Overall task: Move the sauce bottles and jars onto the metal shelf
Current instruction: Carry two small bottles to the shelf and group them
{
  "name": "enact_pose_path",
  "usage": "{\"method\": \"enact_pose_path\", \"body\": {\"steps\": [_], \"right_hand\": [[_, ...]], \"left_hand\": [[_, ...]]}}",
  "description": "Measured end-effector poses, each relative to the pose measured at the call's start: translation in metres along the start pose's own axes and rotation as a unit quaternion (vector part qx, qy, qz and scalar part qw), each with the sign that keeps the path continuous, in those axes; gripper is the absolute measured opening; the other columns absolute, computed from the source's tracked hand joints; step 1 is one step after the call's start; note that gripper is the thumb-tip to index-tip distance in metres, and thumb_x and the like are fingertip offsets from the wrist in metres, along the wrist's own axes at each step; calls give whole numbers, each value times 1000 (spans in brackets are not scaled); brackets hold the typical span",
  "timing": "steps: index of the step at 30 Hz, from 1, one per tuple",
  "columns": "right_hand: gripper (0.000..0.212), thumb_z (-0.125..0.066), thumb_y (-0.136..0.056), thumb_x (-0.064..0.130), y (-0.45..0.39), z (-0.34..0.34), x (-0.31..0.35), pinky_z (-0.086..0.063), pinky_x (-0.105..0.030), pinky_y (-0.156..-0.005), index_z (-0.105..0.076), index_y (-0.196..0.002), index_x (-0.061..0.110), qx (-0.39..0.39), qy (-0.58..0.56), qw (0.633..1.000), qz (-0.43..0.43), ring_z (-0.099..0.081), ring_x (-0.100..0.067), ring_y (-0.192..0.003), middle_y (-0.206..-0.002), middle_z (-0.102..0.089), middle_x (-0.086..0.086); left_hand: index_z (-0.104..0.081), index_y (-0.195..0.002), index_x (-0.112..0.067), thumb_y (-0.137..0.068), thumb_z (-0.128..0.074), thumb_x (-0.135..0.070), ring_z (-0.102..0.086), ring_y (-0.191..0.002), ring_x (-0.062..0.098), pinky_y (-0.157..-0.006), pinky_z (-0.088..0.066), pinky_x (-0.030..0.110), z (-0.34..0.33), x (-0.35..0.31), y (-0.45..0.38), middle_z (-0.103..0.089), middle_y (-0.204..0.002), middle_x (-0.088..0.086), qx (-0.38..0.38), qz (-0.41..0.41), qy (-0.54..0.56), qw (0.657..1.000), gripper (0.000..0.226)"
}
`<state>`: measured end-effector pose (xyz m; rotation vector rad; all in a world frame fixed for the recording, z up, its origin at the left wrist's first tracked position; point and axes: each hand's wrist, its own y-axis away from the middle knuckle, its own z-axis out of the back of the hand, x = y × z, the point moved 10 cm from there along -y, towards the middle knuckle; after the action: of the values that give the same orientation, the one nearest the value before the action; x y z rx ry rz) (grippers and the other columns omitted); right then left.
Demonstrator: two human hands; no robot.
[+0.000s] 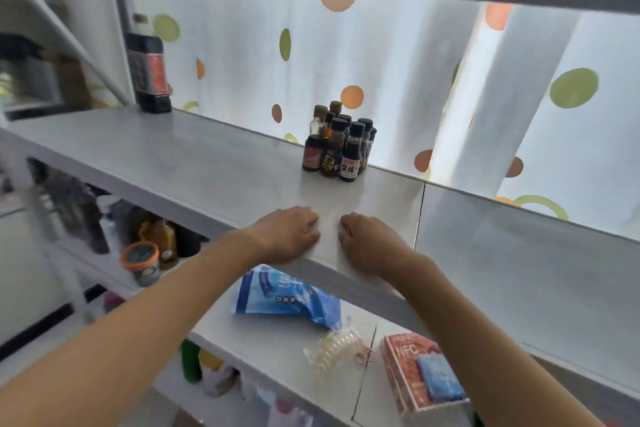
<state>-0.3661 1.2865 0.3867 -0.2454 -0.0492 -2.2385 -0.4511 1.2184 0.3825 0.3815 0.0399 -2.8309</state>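
Head view: cluster of small sauce bottles (pixel 337 146) stands upright at the back of the metal shelf (pixel 180 156), straight ahead of both hands, well apart. Left hand (pixel 289 234) and right hand (pixel 369 244) rest on the shelf's front edge, fingers loosely curled, holding nothing. Right hand marginally nearer.

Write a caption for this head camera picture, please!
Both hands, left hand and right hand, rest on the metal shelf before a cluster of small sauce bottles.
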Motion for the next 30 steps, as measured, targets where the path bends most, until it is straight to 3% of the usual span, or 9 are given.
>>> {"method": "enact_pose_path", "body": {"steps": [2,4,8,12,17,25,30], "right_hand": [[26,-36,-101,25,26,-7,19,-39,-40,-99,-57,-109,12,-17,1,999,51,-54,-29,-115,-120,-59,-11],[23,-38,-101,22,54,-15,39,-34,-43,-105,-54,-113,14,-28,2,994,104,-49,-25,-123,-123,-55,-8],[49,-34,-103,23,112,-31,73,-10,-45,-122,-29,-151,11,-41,26,984,174,-15,-21,-151,-160,-26,-9],[53,-22,-107,23,169,-46,108,3,-43,-124,-13,-156,9,-31,35,972,229,2,-20,-153,-166,-7,-8],[54,-25,-107,24,238,-80,180,8,-39,-122,-10,-157,13,-6,27,946,323,3,-18,-153,-166,-5,-6],[53,-24,-107,24,377,-147,337,4,-40,-124,-13,-157,11,37,14,883,468,1,-18,-153,-166,-8,-6],[52,-24,-107,23,493,-189,443,3,-38,-124,-14,-157,10,70,5,832,550,-1,-18,-153,-165,-12,-6]], "left_hand": [[-53,-120,-10,-103,-35,-31,-52,-112,24,-96,-39,35,-5,-7,30,-55,-123,9,-24,26,2,999,32],[-52,-123,-12,-104,-31,-31,-50,-119,24,-101,-38,39,-9,-17,65,-53,-126,7,-67,43,-13,997,33],[-23,-151,-16,-106,-27,-28,-17,-147,21,-117,-18,38,-32,-30,135,-21,-159,4,-82,80,-121,986,47],[-6,-155,-17,-106,-30,-27,1,-149,17,-121,-6,38,-57,-18,217,-1,-163,1,-52,180,-128,974,56],[-2,-154,-14,-106,-22,-27,4,-149,18,-121,-3,38,-68,-1,332,1,-163,3,-98,264,-125,951,54],[1,-154,-10,-105,-25,-22,6,-149,20,-121,-8,41,-100,37,548,2,-163,7,-141,412,-105,894,56],[1,-154,-11,-102,-35,-18,8,-149,19,-120,0,37,-124,50,705,4,-163,6,-151,501,-83,848,63]]}}
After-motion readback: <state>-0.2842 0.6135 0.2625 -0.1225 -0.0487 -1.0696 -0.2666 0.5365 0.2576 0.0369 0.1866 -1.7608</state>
